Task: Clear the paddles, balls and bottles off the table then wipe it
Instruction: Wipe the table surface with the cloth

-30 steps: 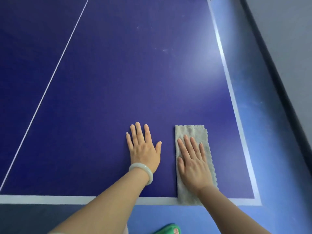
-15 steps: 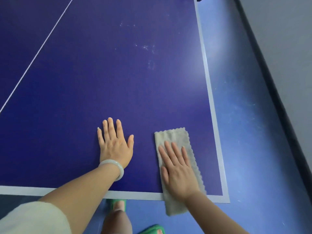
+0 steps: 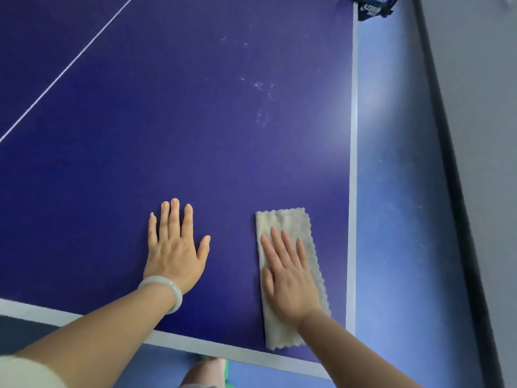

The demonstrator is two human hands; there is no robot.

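Wiping is in hand: the cloth [image 3: 291, 275] is pressed flat on the table [image 3: 195, 135] near its right corner by the right hand [image 3: 288, 278], fingers straight, the left hand [image 3: 174, 247] laid flat alongside; a push toward the specks [image 3: 261, 88] is called for next.

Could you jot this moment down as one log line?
stage: wiping | right hand: flat on cloth | left hand: flat on table | white specks: beyond cloth

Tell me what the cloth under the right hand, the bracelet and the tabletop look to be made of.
Cloth: pale grey with a soft nap and a scalloped edge, probably microfibre.
Bracelet: smooth, glossy, milky pale ring, perhaps jade or glass; I cannot tell which.
Tabletop: flat, dark blue matte coating with white lines and soft glare, likely painted board.
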